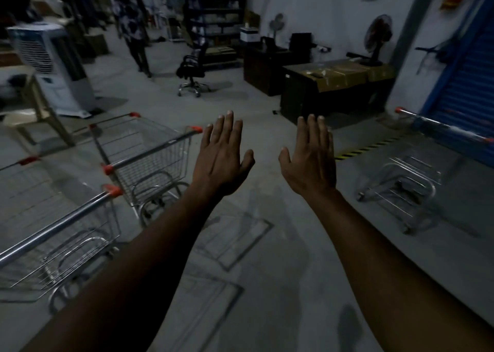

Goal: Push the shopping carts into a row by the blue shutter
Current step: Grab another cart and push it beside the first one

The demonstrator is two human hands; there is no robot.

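The fingers [226,127] of the left hand [222,159] are spread wide and flat, holding nothing. The fingers of the right hand [310,159] are wide and flat too, and just as empty. Both hands are held out in the air with the backs up, near each other but not touching. They are not on any cart.

So I think no push has begun at this moment. The next move calls for picking one cart, walking to it, and wrapping both hands around its handle bar.

Two carts stand on the left. The near cart [61,234] is close to the left arm. The middle cart [149,162] stands just behind it, turned at a slant. They are shiny metal wire baskets with orange caps on the handle ends. A third cart [417,175] is on the right, close by the blue shutter [470,84]. It looks blurry, so its basket is hard to make out.

The two left carts are well apart from the shutter, across the grey floor [267,244]. They likely need to roll over there.
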